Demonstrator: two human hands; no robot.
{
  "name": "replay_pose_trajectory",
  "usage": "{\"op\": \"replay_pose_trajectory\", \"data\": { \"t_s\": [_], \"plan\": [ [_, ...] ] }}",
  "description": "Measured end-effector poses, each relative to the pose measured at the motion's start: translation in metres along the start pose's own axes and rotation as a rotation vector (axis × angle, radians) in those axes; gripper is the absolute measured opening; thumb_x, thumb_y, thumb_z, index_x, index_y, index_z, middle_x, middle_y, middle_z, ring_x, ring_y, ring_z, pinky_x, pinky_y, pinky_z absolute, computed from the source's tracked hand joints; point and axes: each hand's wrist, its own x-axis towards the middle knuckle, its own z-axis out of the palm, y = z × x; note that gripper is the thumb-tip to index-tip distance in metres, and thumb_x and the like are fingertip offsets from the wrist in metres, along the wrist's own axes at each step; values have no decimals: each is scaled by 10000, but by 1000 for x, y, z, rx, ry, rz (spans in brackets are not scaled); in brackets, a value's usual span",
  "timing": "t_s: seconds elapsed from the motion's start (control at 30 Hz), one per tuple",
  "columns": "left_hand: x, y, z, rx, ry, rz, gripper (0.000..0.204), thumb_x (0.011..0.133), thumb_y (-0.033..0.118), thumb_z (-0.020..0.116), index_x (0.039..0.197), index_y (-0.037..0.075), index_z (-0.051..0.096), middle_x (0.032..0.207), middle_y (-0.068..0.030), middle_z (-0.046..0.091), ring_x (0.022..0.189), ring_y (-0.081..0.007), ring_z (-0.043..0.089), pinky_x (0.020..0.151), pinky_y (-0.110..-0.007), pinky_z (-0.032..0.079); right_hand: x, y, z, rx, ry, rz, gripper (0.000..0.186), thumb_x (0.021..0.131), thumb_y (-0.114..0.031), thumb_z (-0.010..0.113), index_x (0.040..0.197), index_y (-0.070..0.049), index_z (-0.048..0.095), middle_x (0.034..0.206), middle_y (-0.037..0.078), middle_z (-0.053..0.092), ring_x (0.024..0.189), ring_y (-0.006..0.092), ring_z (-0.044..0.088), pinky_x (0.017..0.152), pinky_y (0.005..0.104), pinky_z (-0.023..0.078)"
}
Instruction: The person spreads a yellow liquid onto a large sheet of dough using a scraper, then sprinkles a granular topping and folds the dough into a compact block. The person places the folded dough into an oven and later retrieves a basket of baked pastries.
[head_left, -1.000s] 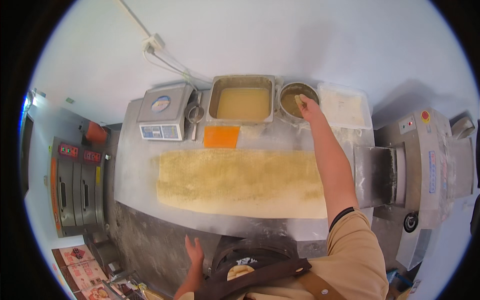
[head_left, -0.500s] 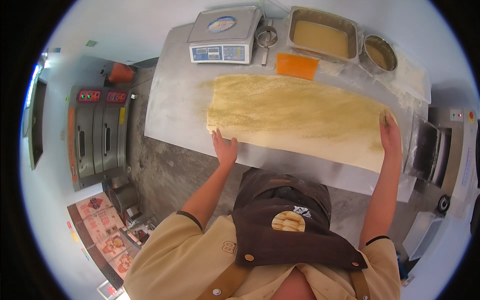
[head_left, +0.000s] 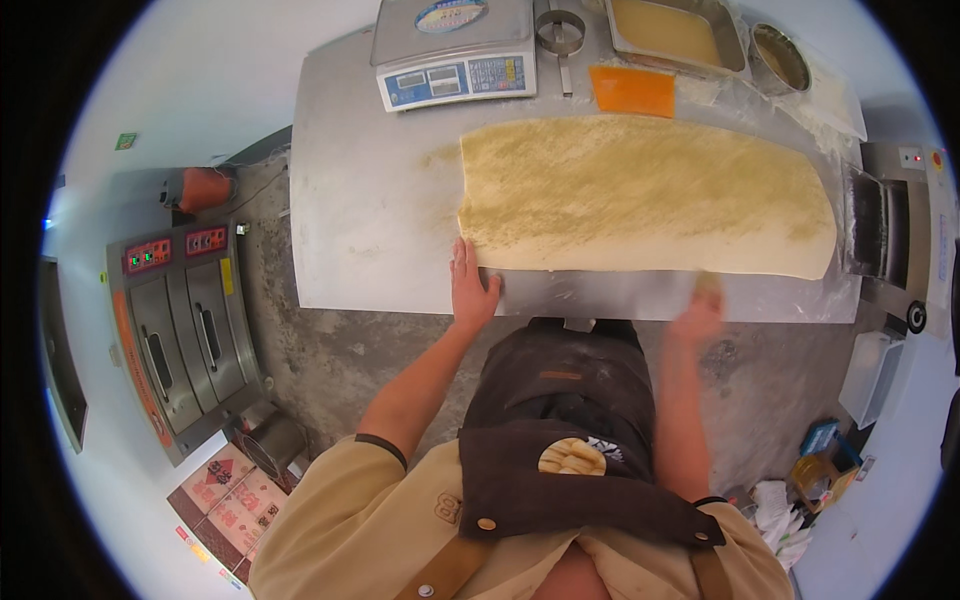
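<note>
A long sheet of pale dough [head_left: 630, 185], its upper part coated yellow-green, lies on the steel table [head_left: 370, 200]. My left hand [head_left: 472, 282] rests at its lower left corner, fingers fairly straight with the thumb apart. My right hand [head_left: 697, 312] is smeared by motion just below the lower edge, closed on a yellowish thing too blurred to name. Along the back of the table are an orange scraper [head_left: 632, 92], a tray of pale yellow liquid [head_left: 666, 32] and a round metal pot [head_left: 777, 58].
A digital scale [head_left: 455, 75] and ring strainer [head_left: 560, 32] sit at the back left. A steel oven [head_left: 180, 330] stands to the left, a dough machine [head_left: 890, 230] at the right end. A bucket [head_left: 270, 440] and boxes [head_left: 820, 470] are on the floor.
My right hand has left the round pot, passed the dough's right end, and now moves below its lower edge. My left hand has risen to the corner. The view has tilted and shifted.
</note>
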Motion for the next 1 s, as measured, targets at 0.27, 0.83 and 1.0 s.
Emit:
{"op": "replay_pose_trajectory", "data": {
  "t_s": [0.27,0.83,1.0],
  "plan": [
    [-2,-21,-2,-34,-18,115,893,903,64,599,1715,-23,235,1779,-291,221,1664,-457,187,1350,-574,155,-133,88,89,-37,-315,769,382,1061,-34,643,1425,81,621,1298,192,723,1169,286,724,1001,375,612],
    [7,23,18,52,-74,272,898,919,211,672,1700,-12,290,1789,-277,212,1674,-457,151,1346,-613,122,-41,70,33,11,-69,435,321,1065,-90,630,1323,90,694,1149,137,740,1021,207,691,837,289,563],
    [24,57,37,92,-220,404,943,935,340,732,1708,18,298,1801,-251,199,1679,-431,153,1345,-608,133,89,9,-60,156,164,46,310,1060,-22,606,1322,125,682,1221,127,746,1104,231,711,897,286,577]
  ]
}}
